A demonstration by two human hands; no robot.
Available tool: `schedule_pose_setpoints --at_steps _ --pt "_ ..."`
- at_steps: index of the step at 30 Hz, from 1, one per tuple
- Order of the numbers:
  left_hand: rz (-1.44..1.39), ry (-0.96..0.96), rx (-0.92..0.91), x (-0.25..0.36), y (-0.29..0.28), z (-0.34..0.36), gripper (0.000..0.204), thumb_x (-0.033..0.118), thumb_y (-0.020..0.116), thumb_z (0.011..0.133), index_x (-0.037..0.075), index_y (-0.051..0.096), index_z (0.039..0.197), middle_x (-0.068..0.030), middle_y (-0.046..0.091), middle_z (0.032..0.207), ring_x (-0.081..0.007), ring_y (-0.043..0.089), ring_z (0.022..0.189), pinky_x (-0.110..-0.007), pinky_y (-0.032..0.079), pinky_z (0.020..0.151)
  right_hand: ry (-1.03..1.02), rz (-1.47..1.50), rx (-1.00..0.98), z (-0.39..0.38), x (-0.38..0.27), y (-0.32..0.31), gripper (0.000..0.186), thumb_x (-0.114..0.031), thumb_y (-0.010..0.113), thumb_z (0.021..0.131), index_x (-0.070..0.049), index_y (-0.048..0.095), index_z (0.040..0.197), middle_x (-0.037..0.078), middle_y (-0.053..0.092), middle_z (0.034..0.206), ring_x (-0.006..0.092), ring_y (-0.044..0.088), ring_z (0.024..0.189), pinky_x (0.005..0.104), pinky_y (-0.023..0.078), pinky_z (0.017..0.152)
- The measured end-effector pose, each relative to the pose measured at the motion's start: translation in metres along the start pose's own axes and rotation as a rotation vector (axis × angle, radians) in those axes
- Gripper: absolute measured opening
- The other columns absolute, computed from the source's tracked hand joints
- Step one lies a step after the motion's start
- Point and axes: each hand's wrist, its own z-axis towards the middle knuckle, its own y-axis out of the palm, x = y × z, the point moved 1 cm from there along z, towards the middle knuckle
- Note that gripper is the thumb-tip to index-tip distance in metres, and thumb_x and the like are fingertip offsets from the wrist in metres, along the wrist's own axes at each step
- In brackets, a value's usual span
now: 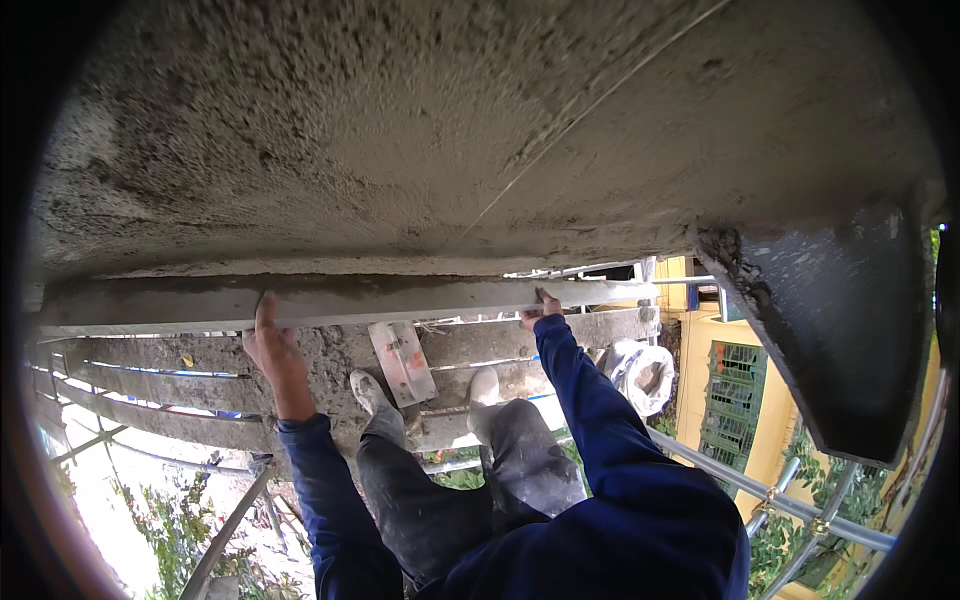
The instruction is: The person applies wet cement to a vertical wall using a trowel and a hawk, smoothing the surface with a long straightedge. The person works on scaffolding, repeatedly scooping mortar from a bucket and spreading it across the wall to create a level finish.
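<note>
A long, pale straightedge [400, 298], smeared with wet mortar along its upper side, lies level along the lower part of the grey plastered wall [380, 160]. My left hand [276, 345] grips it left of the middle, with one finger stretched over its face. Farther right, my right hand [543, 308] is closed around its lower edge; some of those fingers are hidden behind it. Rough, pitted plaster covers the wall's left part, while the right part looks smoother. A thin, pale line [590, 108] crosses the wall at a slant.
I stand on mortar-stained planks [490, 345] between scaffold pipes [800, 505]. A worn rectangular board [402, 362] lies by my feet. To the right are a white sack [640, 376], a dark tapered panel [835, 330] jutting from the wall, and a yellow building [700, 345]. Gaps separate the planks.
</note>
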Motion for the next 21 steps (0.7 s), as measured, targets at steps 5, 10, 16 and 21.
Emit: schedule_pose_setpoints --at_steps 5,10,16,21 --pt "0.062 -0.051 0.141 -0.012 0.008 0.014 0.038 0.020 0.072 0.077 -0.002 0.058 0.105 -0.0071 0.057 0.103 -0.0206 0.056 0.098 -0.041 0.045 0.089 -0.011 0.077 -0.101 0.025 0.000 0.019 0.020 -0.028 0.066 0.087 -0.011 0.063 0.097 0.007 0.066 0.098 0.0264 0.062 0.091 0.0486 0.051 0.083" --pt "-0.117 -0.047 0.055 -0.003 0.022 0.015 0.029 0.011 0.071 0.077 -0.002 0.060 0.101 -0.0098 0.057 0.104 -0.0223 0.058 0.096 -0.039 0.048 0.087 -0.058 -0.051 -0.098 0.029 -0.008 0.032 0.019 -0.025 0.067 0.086 -0.011 0.063 0.098 0.006 0.067 0.097 0.0257 0.063 0.092 0.0482 0.053 0.079" --pt "0.401 0.367 -0.071 -0.002 0.010 0.005 0.049 -0.015 0.062 0.071 0.013 0.063 0.112 -0.0129 0.059 0.104 -0.0232 0.059 0.091 -0.032 0.050 0.080 -0.118 0.012 -0.101 0.000 -0.051 0.028 0.018 -0.018 0.068 0.084 -0.009 0.063 0.099 0.007 0.067 0.100 0.0276 0.063 0.097 0.0494 0.052 0.085" --pt "0.708 0.711 -0.125 0.036 0.041 -0.035 0.048 -0.013 0.063 0.071 0.012 0.063 0.111 -0.0122 0.059 0.103 -0.0216 0.058 0.087 -0.031 0.049 0.075 -0.180 0.036 -0.107 -0.072 -0.101 0.021 0.016 -0.019 0.068 0.085 -0.009 0.063 0.097 0.008 0.067 0.100 0.0277 0.062 0.098 0.0489 0.052 0.086"
